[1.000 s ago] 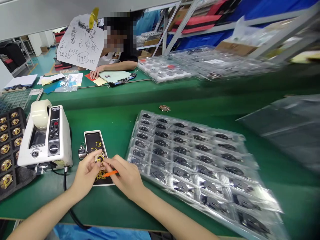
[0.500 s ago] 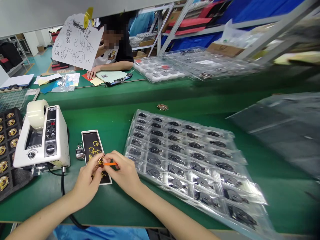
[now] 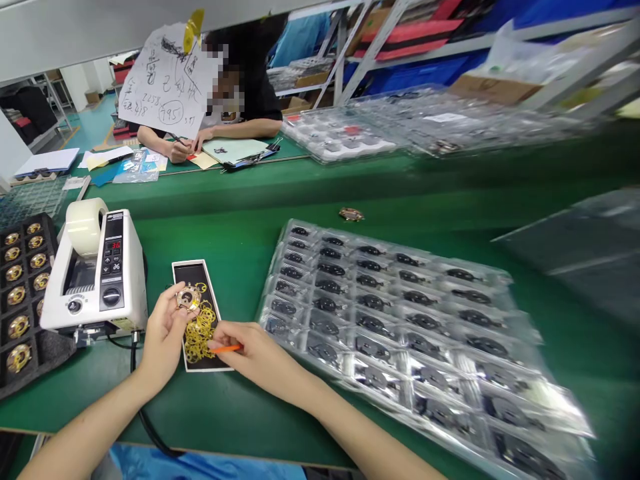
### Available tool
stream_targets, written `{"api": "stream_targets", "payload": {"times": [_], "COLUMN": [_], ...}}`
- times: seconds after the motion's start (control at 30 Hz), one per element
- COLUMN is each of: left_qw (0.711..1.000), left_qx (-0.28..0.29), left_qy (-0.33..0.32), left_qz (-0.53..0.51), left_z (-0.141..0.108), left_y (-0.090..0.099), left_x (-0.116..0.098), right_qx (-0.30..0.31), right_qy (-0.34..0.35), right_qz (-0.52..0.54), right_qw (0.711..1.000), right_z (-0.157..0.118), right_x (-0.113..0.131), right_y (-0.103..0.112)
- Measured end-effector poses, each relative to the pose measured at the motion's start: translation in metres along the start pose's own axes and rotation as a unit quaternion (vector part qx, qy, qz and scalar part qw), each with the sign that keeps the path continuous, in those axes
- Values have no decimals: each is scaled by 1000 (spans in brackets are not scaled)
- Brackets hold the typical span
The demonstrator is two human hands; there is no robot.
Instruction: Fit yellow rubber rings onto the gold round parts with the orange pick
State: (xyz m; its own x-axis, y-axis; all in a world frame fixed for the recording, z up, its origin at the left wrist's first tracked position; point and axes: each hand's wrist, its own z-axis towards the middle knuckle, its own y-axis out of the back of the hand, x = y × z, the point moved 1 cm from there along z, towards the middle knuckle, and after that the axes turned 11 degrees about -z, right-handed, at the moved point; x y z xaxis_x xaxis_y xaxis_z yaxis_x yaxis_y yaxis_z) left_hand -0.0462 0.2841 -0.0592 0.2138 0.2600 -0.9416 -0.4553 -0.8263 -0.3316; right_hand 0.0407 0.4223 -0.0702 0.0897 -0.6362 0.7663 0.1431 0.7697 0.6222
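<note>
My left hand [image 3: 167, 327] grips a round gold part like a watch case [image 3: 189, 299] between thumb and fingers, above the upper end of a narrow white-rimmed box [image 3: 209, 273]. Yellow rings [image 3: 201, 330] lie piled on the dark bottom of that box. My right hand [image 3: 253, 348] is closed on a thin orange tool [image 3: 229, 349], held over the lower right of the box beside the rings. The fingers hide the tool's far end, so its exact kind does not show.
A white tape dispenser [image 3: 95, 287] stands left of the box. Farther left, a black foam tray [image 3: 33, 347] holds gold parts. Clear trays of black parts [image 3: 370, 303] fill the right. A loose metal part [image 3: 351, 214] lies behind them. Across the bench, a person's hand [image 3: 177, 151] holds a pen.
My hands have drawn apart; the right, with the orange tool, has lowered to the rings. The left has turned the gold part's face upward. The person opposite now has both hands on the bench.
</note>
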Motion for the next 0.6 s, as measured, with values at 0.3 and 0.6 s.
{"api": "stream_targets", "payload": {"times": [0.3, 0.6], "left_qw": [998, 994], "left_qx": [47, 48], "left_qy": [16, 94], "left_qz": [45, -27], "left_z": [-8, -9], "left_y": [-2, -5], "left_x": [9, 18], "right_qx": [-45, -89], "right_qy": [-15, 132], "right_qz": [5, -268], "right_qw": [999, 950], "right_z": [1, -4], "right_x": [2, 0], "right_y": [-9, -34]}}
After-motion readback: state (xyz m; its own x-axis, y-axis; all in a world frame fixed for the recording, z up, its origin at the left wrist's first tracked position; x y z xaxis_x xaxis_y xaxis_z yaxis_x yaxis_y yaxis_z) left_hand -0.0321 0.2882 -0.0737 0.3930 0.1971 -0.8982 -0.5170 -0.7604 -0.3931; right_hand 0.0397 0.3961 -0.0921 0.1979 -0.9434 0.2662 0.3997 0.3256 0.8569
